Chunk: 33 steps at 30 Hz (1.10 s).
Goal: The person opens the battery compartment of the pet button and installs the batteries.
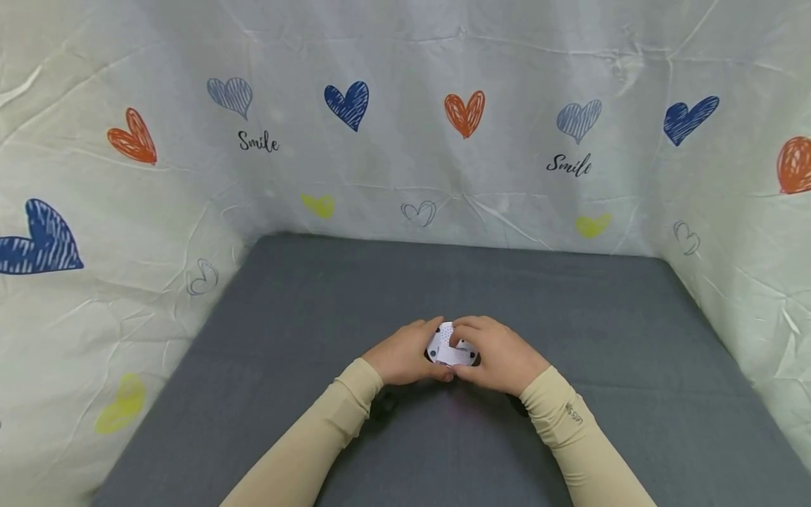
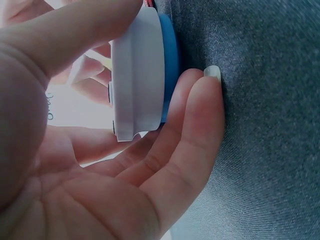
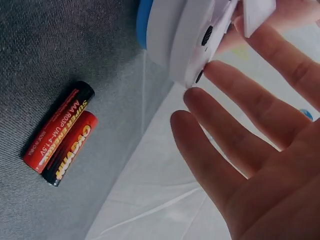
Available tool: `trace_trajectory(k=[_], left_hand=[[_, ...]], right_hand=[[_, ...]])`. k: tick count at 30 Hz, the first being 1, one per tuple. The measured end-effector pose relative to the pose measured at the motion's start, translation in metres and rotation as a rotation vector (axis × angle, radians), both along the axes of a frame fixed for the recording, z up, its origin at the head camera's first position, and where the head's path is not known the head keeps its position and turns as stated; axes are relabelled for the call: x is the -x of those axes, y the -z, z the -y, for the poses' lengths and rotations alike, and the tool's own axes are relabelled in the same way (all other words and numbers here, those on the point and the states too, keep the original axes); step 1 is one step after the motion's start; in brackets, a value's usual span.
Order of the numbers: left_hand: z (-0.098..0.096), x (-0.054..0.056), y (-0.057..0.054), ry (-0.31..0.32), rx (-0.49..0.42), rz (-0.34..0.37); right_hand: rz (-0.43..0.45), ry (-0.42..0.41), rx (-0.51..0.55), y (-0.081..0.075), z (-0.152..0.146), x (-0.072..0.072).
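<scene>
Beige fabric sleeves [image 1: 309, 443]; left hand [image 1: 405, 353] and right hand [image 1: 500, 355] clamp rounded white-blue plastic device [image 1: 446, 351], red-black cylindrical batteries [image 3: 57, 127] nearer right hand

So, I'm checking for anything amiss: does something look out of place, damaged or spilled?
No damage or spill shows. Slightly odd: in the right wrist view, a white piece juts up at the white device, breaking its rounded outline, and two batteries lie loose on the grey cloth.
</scene>
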<state>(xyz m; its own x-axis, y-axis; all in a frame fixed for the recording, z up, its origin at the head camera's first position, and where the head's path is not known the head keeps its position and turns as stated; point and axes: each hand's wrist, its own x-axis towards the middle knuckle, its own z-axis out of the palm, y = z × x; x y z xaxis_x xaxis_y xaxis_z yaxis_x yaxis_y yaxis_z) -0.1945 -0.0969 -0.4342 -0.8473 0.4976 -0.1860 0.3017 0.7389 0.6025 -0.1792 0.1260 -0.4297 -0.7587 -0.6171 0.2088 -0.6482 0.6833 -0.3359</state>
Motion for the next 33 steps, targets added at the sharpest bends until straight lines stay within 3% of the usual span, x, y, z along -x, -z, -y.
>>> trace_trajectory(k=[9, 33], left_hand=[[0.000, 0.000, 0.002, 0.002, -0.002, -0.012], [-0.001, 0.000, 0.000, -0.012, -0.006, 0.002]], right_hand=[[-0.056, -0.009, 0.008, 0.004, 0.002, 0.001], [-0.191, 0.115, -0.021, 0.005, 0.015, -0.003]])
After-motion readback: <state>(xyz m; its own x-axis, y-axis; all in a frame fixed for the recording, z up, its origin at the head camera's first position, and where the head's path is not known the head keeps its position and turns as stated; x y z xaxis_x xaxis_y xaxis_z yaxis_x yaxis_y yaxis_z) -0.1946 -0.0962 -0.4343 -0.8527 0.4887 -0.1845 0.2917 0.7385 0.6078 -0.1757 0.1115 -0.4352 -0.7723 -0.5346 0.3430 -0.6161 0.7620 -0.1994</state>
